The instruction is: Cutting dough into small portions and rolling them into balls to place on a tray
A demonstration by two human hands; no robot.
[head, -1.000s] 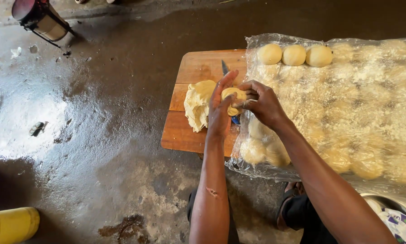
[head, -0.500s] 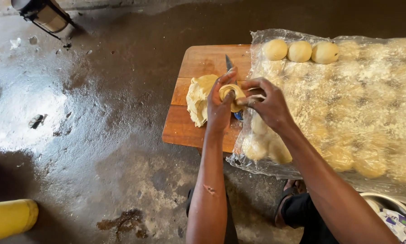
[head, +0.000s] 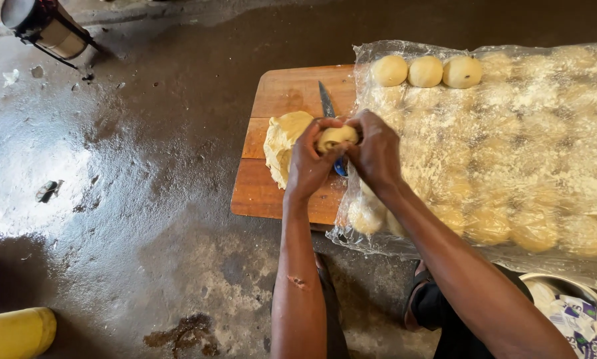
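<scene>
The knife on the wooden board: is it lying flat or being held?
Lying flat, unheld. The knife rests on the board, its handle hidden beneath both hands, which pinch a dough piece instead.

- I see a dark concrete floor (head: pixel 145 199); it looks wet and stained, and it fills most of the view.
- Far left of the wooden board (head: pixel 285 133), a bright patch of light (head: pixel 32 179) reflects on the floor.
- Up and far left of the board stands a dark metal object (head: pixel 42 26); I cannot tell what it is.
- Down and far left of the board, at the corner, lies a yellow container (head: pixel 12 332).
- Below the board, a brown stain (head: pixel 185 332) marks the floor.
- Small debris (head: pixel 47 191) lies left of the board.
- I see no wall or window.
</scene>
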